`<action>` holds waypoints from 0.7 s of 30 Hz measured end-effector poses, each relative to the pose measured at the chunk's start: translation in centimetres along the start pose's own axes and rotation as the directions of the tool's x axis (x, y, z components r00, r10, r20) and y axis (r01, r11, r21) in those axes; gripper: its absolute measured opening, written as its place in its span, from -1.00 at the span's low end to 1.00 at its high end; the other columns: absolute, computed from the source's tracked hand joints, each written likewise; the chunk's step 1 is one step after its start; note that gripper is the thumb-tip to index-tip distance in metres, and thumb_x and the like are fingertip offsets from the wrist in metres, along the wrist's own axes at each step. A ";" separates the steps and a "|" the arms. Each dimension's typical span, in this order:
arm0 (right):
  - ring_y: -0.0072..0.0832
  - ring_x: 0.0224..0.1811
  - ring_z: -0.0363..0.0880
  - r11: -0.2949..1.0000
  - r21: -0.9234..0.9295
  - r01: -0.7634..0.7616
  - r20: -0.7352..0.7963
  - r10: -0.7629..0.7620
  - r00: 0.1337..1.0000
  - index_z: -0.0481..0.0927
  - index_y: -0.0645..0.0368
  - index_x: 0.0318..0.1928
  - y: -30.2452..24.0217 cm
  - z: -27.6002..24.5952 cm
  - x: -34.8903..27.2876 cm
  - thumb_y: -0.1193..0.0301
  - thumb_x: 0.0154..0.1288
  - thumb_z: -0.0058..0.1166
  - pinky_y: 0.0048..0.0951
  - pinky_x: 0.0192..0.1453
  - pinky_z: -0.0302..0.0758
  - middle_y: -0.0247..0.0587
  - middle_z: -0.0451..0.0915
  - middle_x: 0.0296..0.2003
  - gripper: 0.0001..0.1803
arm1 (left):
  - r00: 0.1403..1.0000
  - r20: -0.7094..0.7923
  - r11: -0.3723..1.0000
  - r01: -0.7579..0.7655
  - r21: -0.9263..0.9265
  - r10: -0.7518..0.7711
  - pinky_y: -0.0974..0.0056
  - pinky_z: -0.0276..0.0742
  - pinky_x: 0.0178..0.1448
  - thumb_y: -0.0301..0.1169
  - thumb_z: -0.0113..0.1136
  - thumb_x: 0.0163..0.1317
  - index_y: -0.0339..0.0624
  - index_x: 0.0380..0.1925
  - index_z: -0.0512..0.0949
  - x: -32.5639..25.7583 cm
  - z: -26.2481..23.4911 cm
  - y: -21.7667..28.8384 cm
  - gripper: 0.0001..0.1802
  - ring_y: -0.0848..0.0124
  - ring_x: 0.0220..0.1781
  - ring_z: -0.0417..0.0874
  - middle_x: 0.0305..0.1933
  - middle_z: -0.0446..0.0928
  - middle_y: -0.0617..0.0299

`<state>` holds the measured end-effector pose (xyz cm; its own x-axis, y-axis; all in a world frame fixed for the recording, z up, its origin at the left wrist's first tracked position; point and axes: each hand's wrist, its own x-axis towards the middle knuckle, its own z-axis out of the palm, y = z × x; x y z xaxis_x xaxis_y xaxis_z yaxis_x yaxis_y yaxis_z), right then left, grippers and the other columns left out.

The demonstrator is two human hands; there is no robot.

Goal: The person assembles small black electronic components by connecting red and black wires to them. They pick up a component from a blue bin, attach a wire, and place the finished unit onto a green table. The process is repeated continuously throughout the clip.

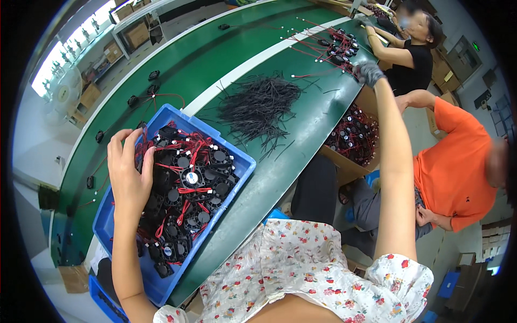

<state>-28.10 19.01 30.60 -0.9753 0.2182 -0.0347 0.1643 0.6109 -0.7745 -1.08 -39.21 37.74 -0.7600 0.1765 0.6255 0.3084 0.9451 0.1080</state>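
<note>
From the head camera: the left hand [129, 175] is bare, fingers spread loosely over the near-left corner of a blue rectangular plastic bin [237, 161]. That bin is heaped with small square black cooling fans with red leads [188, 185]. The hand touches the top of the heap, but I can't tell whether it has actually closed on one.

The right hand [369, 72], in a grey knit glove, is stretched far across the green conveyor belt [215, 59] to a scatter of more black fans with red wires [334, 46]. It looks bunched up there. Whether it's gripping one, can't tell.

What I'd worry about: those red leads are all tangled, so lifting one fan could drag neighbours over the bin wall.

A loose pile of thin black cable ties [261, 105] sits between the two hands. A person in an orange shirt [452, 167] is beside the belt, partly cut off.
</note>
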 end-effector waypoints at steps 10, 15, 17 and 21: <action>-0.79 -0.77 0.13 0.872 0.262 0.413 -0.173 -0.379 0.909 0.51 0.08 -0.13 -15.8 -7.3 -6.4 0.34 0.17 0.01 -0.76 -0.77 0.12 -0.50 0.44 -0.56 -0.75 | 0.993 0.054 0.943 -0.079 -0.325 0.102 0.23 0.29 0.07 -0.53 0.16 -0.04 -0.26 -0.17 0.44 1.7 1.0 3.2 -0.66 0.17 0.00 0.38 -0.04 0.32 0.03; -0.78 -0.75 0.23 0.661 0.635 0.400 0.013 -0.526 0.850 0.46 0.32 -0.14 -23.6 -4.8 -18.8 0.45 0.11 -0.01 -0.76 -0.83 0.19 -0.22 0.52 -0.39 -0.71 | 0.963 0.113 0.807 -0.139 -0.574 0.247 0.24 0.25 0.12 -0.45 0.18 -0.03 -0.24 -0.08 0.39 2.9 1.6 5.9 -0.57 0.19 0.07 0.35 0.01 0.31 0.03; -0.78 -0.78 0.15 0.544 0.703 0.458 0.039 -0.672 0.740 0.46 0.36 -0.17 -24.5 -3.4 -22.7 0.46 0.11 -0.02 -0.77 -0.84 0.15 -0.22 0.49 -0.41 -0.73 | 0.952 0.107 0.715 -0.138 -0.685 0.286 0.21 0.20 0.17 -0.39 0.20 -0.02 -0.22 0.04 0.29 3.6 2.6 7.1 -0.44 0.22 0.14 0.29 0.08 0.27 0.05; -0.78 -0.77 0.13 0.490 0.837 0.244 0.347 -0.820 0.456 0.34 0.36 0.01 -26.0 -0.9 -26.0 0.34 0.18 -0.03 -0.76 -0.81 0.26 -0.12 0.49 -0.23 -0.56 | 0.947 0.039 0.534 -0.146 -0.833 0.319 0.22 0.12 0.24 -0.32 0.25 -0.05 -0.22 0.08 0.26 4.7 3.5 8.4 -0.34 0.27 0.19 0.24 0.12 0.25 0.09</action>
<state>-6.84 -1.85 52.18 -0.6304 -0.6652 0.4001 -0.2813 -0.2847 -0.9164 -4.06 -29.52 38.84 -0.6436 0.4791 0.5969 0.7520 0.2504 0.6098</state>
